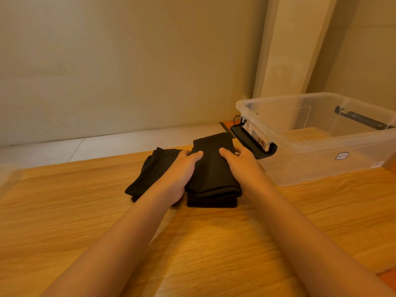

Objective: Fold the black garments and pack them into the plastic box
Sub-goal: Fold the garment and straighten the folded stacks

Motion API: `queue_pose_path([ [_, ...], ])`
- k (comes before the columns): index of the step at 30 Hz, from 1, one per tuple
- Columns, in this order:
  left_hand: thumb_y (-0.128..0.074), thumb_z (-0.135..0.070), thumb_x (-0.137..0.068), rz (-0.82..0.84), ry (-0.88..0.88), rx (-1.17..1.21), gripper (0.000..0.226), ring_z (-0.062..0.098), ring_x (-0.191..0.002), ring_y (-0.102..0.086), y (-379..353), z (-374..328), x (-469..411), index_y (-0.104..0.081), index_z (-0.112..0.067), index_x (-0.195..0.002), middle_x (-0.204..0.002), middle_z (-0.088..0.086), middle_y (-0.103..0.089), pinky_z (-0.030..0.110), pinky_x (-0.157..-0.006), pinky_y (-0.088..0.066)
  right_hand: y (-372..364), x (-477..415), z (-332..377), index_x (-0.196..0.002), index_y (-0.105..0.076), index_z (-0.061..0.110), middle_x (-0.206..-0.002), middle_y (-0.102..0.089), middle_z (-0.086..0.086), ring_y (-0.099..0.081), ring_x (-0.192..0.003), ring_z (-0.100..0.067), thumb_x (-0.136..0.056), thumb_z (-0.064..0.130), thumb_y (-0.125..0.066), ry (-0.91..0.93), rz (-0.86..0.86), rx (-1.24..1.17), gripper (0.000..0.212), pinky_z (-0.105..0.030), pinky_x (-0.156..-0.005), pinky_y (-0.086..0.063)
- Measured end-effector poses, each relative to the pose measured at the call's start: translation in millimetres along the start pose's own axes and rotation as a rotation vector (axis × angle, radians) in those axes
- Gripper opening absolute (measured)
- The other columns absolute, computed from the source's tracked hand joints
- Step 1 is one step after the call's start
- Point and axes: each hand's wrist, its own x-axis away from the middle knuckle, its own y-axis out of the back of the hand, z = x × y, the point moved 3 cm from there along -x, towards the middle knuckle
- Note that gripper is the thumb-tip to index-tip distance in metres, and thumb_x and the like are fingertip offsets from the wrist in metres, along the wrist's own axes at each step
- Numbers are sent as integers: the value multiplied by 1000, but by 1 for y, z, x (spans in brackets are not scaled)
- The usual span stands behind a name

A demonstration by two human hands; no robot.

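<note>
A folded black garment [212, 168] lies on the wooden table [85, 211], on top of more folded black cloth. My left hand [180, 174] grips its left edge, thumb on top. My right hand [242, 166] grips its right edge the same way. A second folded black garment [150, 174] lies just to the left, partly under my left wrist. The clear plastic box [317, 146] stands open to the right, close to my right hand, with a black latch handle [250, 140] on its near end.
The table's far edge runs just behind the garments, with pale floor [107, 144] and a beige wall [128, 61] beyond. A cream pillar [295, 50] rises behind the box. Bare wood stretches toward me and to the left.
</note>
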Motion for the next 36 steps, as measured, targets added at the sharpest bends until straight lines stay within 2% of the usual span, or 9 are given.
queue_pose_path([
  [4, -51, -35, -97, -19, -12, -17, 59, 22, -129, -41, 2, -2, 2, -26, -23, -149, -146, 2, -38, 29, -94, -35, 2, -1, -9, -142, -41, 16, -130, -56, -5, -58, -110, -20, -95, 37, -53, -5, -38, 59, 52, -28, -79, -51],
  [7, -51, -32, -98, -39, -33, -36, 63, 24, -138, -32, 2, 1, 3, -21, -22, -152, -152, 2, -31, 32, -102, -32, 8, 4, -8, -139, -42, 16, -128, -56, -3, -56, -103, -16, -96, 39, -50, 9, 15, 162, 49, -23, -69, -46],
  [10, -50, -31, -98, -40, -64, -37, 62, 21, -137, -33, 3, 6, 7, -20, -21, -151, -151, 0, -33, 31, -103, -32, 14, 10, -9, -112, -55, 11, -103, -62, -7, -58, -85, -12, -97, 40, -49, 49, 47, 254, 33, -24, -65, -47],
  [13, -49, -29, -99, -24, -89, -15, 60, 13, -120, -43, 0, 11, 16, -21, -19, -151, -146, 0, -39, 26, -93, -33, 20, 16, -11, -91, -59, -1, -89, -59, -25, -58, -77, -24, -94, 47, -49, 22, 65, 386, 49, -34, -70, -46],
  [16, -48, -31, -99, -1, -94, -28, 61, 14, -118, -44, -5, 14, 23, -19, -21, -151, -146, 0, -38, 27, -94, -35, 25, 20, -4, -79, -57, 6, -73, -54, -14, -52, -63, -19, -93, 49, -50, -10, 93, 389, 46, -28, -61, -42],
  [23, -49, -33, -98, -2, -102, -114, 66, 22, -128, -43, -9, 10, 33, -14, -22, -153, -148, 2, -35, 31, -100, -38, 20, 23, 14, -109, -62, 2, -94, -66, -9, -64, -80, -16, -86, 33, -68, -104, 161, 204, 39, -20, -52, -50],
  [31, -46, -32, -100, -4, -122, -118, 62, 20, -132, -40, -7, 10, 36, -16, -20, -152, -149, 1, -34, 27, -93, -33, 21, 15, 19, -80, -49, 13, -88, -55, -6, -58, -78, -17, -92, 25, -62, -119, 98, 157, 21, -17, -36, -47],
  [33, -46, -32, -100, -3, -120, -104, 60, 20, -132, -39, -6, 10, 37, -17, -20, -151, -149, 1, -35, 26, -92, -32, 22, 14, 13, -88, -53, 12, -93, -57, -7, -60, -88, -20, -92, 26, -62, -156, 119, 145, 17, -21, -43, -53],
  [36, -46, -32, -100, -13, -125, -104, 60, 20, -133, -38, -5, 11, 35, -17, -20, -151, -149, 1, -34, 27, -94, -33, 23, 12, 13, -106, -58, 7, -90, -60, -6, -61, -81, -17, -92, 33, -61, -162, 115, 187, 30, -22, -44, -51],
])
